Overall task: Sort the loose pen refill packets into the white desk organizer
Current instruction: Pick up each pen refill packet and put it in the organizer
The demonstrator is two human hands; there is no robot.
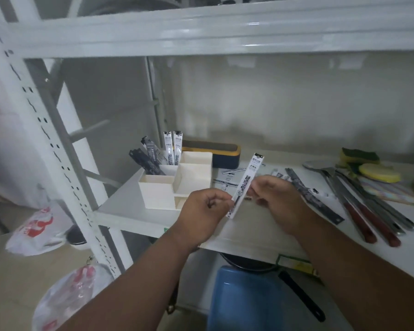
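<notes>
**Refill packets: light, floppy, easy to fumble**

So, both hands are on one white refill packet [245,185], held up off the shelf [261,231] just right of the white organizer [177,185]. The left hand [204,207] has curled fingers pinching the packet's lower end, and the right hand [276,199] pinches it around the middle, with the top end sticking up and tilted right.

The organizer's back-left slot already holds several packets [171,150], white and dark ones, standing upright. More loose packets [230,179] lie flat on the shelf behind the hands, plus a dark one [308,194] beside the knives [368,218].

My guess is these weigh next to nothing and the plastic sleeve is slick and bendy, so gripping near the middle keeps it from flopping. Feeding it in bottom end first looks easiest.
</notes>
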